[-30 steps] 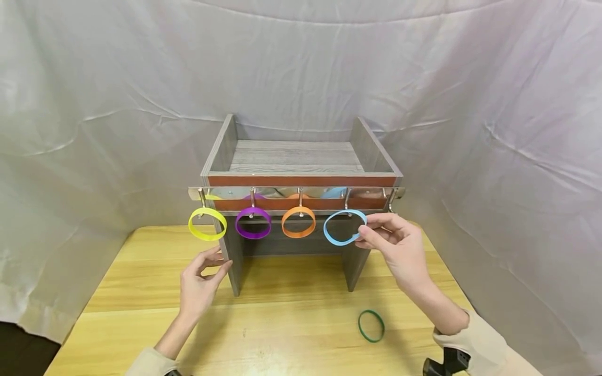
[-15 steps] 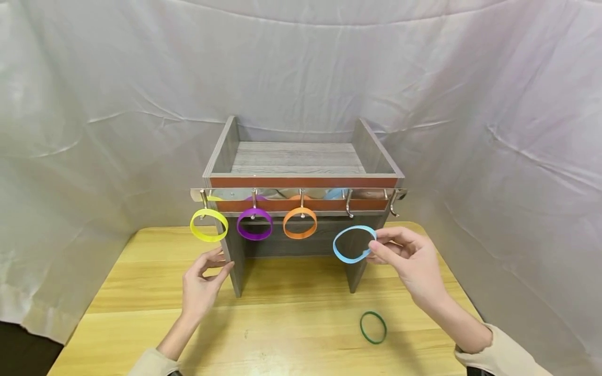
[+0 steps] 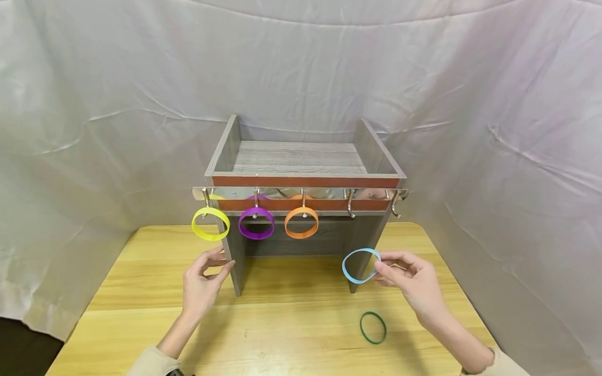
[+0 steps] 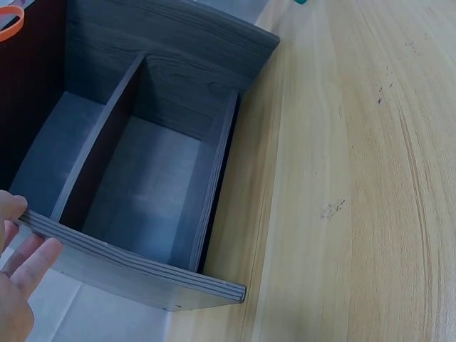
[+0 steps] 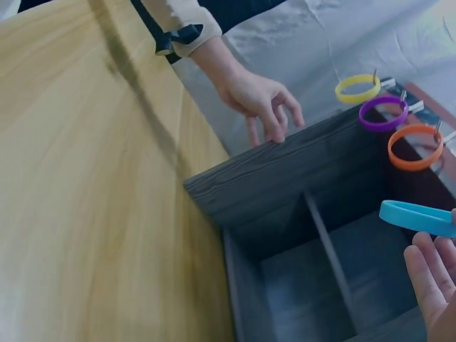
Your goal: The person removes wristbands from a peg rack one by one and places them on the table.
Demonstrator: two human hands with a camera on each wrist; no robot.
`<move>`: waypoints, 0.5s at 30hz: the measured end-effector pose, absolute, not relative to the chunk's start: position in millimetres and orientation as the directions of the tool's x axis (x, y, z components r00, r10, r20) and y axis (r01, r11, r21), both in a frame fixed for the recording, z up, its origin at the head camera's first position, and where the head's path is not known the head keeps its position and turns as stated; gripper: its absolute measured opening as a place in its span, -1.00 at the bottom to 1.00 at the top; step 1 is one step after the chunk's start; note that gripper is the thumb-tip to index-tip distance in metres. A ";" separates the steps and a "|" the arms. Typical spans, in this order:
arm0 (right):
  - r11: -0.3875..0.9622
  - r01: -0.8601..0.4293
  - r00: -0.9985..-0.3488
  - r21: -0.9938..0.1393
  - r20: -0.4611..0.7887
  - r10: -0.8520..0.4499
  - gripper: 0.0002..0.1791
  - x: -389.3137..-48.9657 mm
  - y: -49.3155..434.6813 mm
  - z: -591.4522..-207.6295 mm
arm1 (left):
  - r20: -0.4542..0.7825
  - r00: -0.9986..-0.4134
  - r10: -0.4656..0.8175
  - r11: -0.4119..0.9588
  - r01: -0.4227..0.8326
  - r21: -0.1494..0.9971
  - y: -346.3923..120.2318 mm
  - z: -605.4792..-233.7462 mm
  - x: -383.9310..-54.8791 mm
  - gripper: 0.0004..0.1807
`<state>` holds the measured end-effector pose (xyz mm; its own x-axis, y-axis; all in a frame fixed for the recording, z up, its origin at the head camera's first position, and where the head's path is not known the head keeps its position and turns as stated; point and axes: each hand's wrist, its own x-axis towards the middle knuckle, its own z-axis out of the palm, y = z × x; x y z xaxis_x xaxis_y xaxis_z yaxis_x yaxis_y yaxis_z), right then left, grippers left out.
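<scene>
Light-blue wristband [image 5: 413, 218], one: pinched at its near-right edge between thumb and fingers of the right hand [image 3: 411, 282], the loop projecting leftward; a rim grip, seemingly chosen to leave the ring's opening free. Located left of the right hand's fingertips, well apart from the left hand [image 3: 202, 282], off the desk [image 3: 282, 318], below the hook rail [image 3: 329, 193] and touching no hook.

Left side panel [image 3: 233, 261] of the grey wood-grain shelf unit [image 3: 301, 156]: front edge pinched between thumb and fingers of the left hand, probably to steady the unit.

Wristbands on hooks, three, left to right: yellow wristband [image 3: 209, 237], purple wristband [image 3: 256, 236], orange wristband [image 3: 301, 235]; one per hook, apparently spaced for separate display, the upturned tips keeping them from slipping off.

Fourth hook [image 3: 350, 206] and fifth hook [image 3: 395, 206]: bare.

Green wristband [image 3: 385, 329], one: flat on the desk, near and below the right hand, untouched.
</scene>
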<state>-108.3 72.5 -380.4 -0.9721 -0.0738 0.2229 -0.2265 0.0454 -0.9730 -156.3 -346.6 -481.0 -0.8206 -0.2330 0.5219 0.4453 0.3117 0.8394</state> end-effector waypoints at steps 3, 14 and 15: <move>0.062 -0.196 -0.980 -0.979 0.193 -0.056 -0.82 -105.4 77.0 -389.0 | 0.518 -0.824 -0.231 0.304 0.445 0.843 -345.8 -480.8 -156.7 -0.56; 0.059 -0.129 -0.989 -0.990 0.124 -0.078 -0.80 -101.1 82.7 -419.6 | 0.510 -0.828 -0.232 0.300 0.438 0.848 -345.8 -480.5 -156.1 -0.56; 0.066 -0.121 -0.990 -0.990 0.115 -0.087 -0.81 -100.8 82.3 -423.3 | 0.508 -0.829 -0.232 0.298 0.437 0.849 -346.2 -481.0 -156.5 -0.55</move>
